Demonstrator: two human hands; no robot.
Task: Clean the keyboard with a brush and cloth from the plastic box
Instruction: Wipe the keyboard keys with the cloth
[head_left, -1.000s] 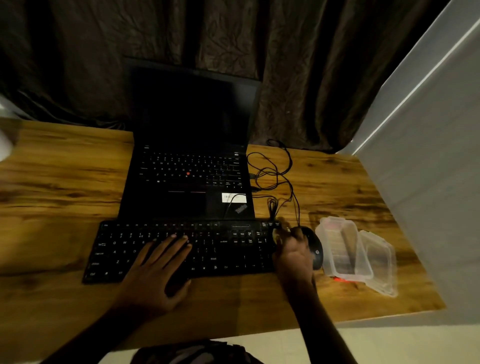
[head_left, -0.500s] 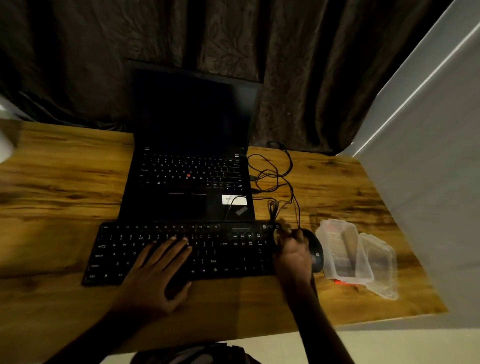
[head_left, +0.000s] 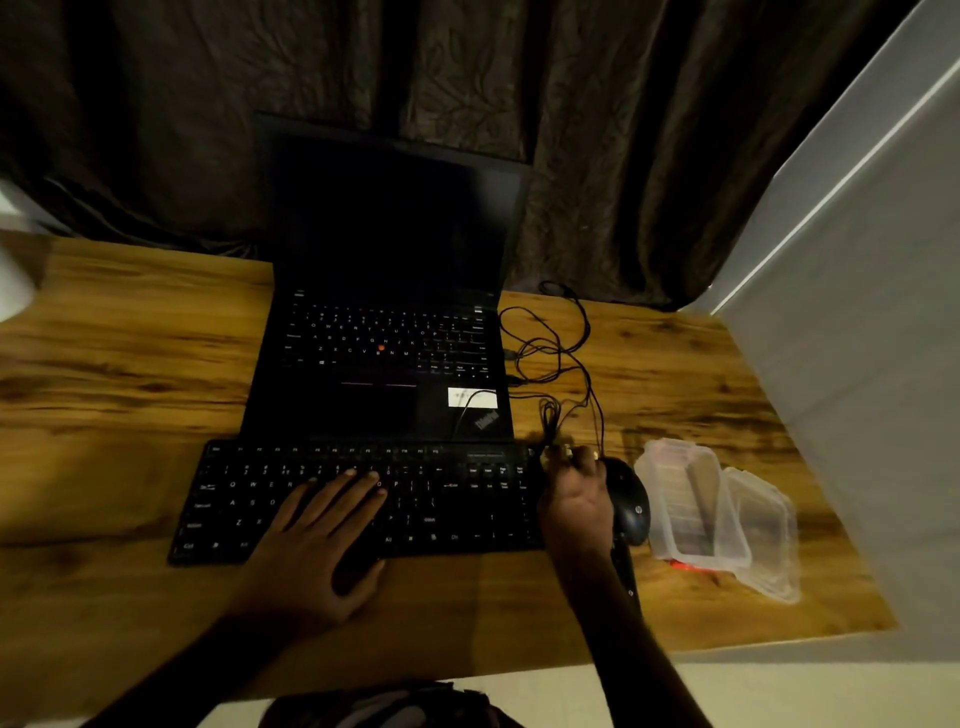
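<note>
The black full-size plastic keyboard (head_left: 447, 496) lies on the wood-grain desk (head_left: 130, 364), just in front of the open black laptop (head_left: 384, 358), with its long axis running left to right across the person's front. The left hand (head_left: 317, 545) rests flat on its middle-left keys, fingers straight and spread, holding nothing and seemingly steadying it. The right hand (head_left: 574, 509) sits at the keyboard's right end, fingers bent toward the far right corner, where a small pale glint (head_left: 558, 453) shows at the fingertips; this may be the brush, but the light is too dim to tell whether the hand grips anything. Just beside that hand, to its right, lies a black computer mouse (head_left: 631, 504), and beyond the mouse stands the clear rectangular plastic box (head_left: 657, 514), open, its clear lid (head_left: 763, 540) leaning against its right side. Any sweep from here would likely run leftward along the key rows, toward the flat left hand; the right hand is also the nearer one to the box
</note>
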